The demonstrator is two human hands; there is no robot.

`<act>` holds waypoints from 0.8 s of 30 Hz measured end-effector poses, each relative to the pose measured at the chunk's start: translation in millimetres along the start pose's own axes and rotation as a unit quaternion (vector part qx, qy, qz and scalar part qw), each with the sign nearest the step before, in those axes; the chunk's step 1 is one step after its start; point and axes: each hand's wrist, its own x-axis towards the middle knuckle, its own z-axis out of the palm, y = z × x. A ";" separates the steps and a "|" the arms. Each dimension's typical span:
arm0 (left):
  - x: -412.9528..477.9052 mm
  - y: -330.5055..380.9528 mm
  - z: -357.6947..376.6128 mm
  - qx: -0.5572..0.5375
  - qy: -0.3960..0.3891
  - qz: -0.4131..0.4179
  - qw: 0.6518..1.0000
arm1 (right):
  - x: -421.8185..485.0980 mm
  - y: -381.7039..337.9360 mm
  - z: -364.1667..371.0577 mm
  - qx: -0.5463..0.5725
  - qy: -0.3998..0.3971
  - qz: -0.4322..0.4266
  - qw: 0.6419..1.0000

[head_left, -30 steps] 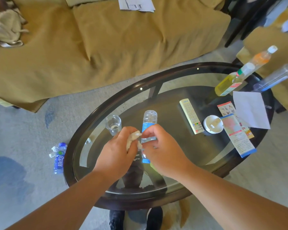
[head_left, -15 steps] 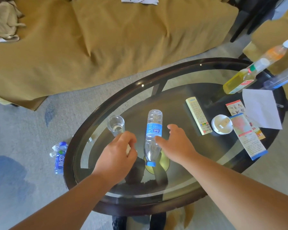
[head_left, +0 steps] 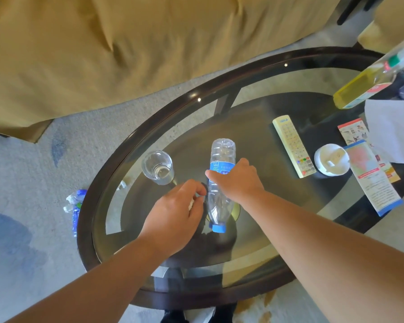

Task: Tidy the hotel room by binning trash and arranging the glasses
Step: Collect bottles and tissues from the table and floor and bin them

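We are gathering trash: our right hand (head_left: 237, 183) is gripping the bottle (head_left: 222, 157) lying near the middle of the table (head_left: 85, 229), and our left hand (head_left: 180, 213) is clutching a white scrap (head_left: 191, 204). Lifting the bottle clear of the nearby glass (head_left: 158, 167) is probably coming next.

Right hand (head_left: 238, 183) now grips lying bottle (head_left: 217, 203).

The blue label of the lying water bottle (head_left: 222, 155) reads "RE"; the print on the leaflets (head_left: 373, 180) is too small to read.
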 end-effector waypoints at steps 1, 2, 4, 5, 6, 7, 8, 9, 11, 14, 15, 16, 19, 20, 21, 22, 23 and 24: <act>1.8 -2.0 1.4 0.001 -0.004 0.000 1.000 | 4.4 0.1 2.9 0.004 0.000 0.012 1.000; 3.6 -4.1 2.4 0.001 -0.009 0.000 1.000 | 8.5 0.4 5.9 0.006 0.001 0.021 1.000; 6.6 -8.5 4.0 0.001 -0.018 -0.003 1.000 | 15.2 1.7 11.8 0.017 0.002 0.038 0.999; 7.9 -10.5 4.4 0.001 -0.021 -0.004 1.000 | 17.6 2.1 14.6 0.024 0.002 0.046 0.999; 8.7 -12.0 5.0 0.003 -0.023 -0.005 1.000 | 19.4 2.5 16.7 0.030 0.001 0.052 0.998; 9.4 -13.4 5.7 0.004 -0.024 -0.005 1.000 | 21.1 2.7 18.7 0.033 -0.001 0.057 0.998; 10.2 -14.6 6.2 0.006 -0.026 -0.004 1.000 | 22.9 2.7 20.5 0.035 -0.003 0.060 0.998; 11.0 -15.6 6.7 0.008 -0.029 -0.004 1.000 | 24.3 2.2 22.1 0.038 -0.005 0.062 0.997; 12.3 -17.4 7.4 0.013 -0.035 -0.005 0.999 | 27.9 2.4 26.1 0.054 -0.006 0.063 0.996; 12.6 -19.0 7.2 0.021 -0.041 -0.008 0.999 | 32.4 3.9 32.3 0.076 -0.004 0.062 0.995; 12.1 -19.0 6.9 0.023 -0.044 -0.007 0.999 | 33.0 4.3 32.8 0.083 -0.003 0.062 0.995; 11.6 -18.4 6.9 0.024 -0.047 -0.007 0.999 | 33.0 4.5 32.1 0.091 -0.003 0.062 0.994; 9.5 -15.3 5.6 0.024 -0.043 -0.005 0.999 | 27.3 4.8 25.2 0.119 0.003 0.055 0.991; 8.5 -13.0 4.5 0.022 -0.040 -0.005 0.999 | 23.4 5.1 21.2 0.123 0.007 0.046 0.991; 7.5 -9.7 2.5 0.021 -0.037 -0.005 0.999 | 18.4 5.0 16.3 0.123 0.012 0.034 0.992; 6.4 -5.2 -0.1 0.021 -0.036 -0.004 0.999 | 12.6 4.5 10.2 0.122 0.016 0.022 0.992; 5.4 0.5 -3.2 0.020 -0.034 -0.002 0.999 | 6.0 3.4 2.4 0.123 0.020 0.009 0.992; 4.5 7.9 -7.2 0.019 -0.030 0.000 0.999 | -1.2 1.9 -6.6 0.126 0.025 -0.005 0.992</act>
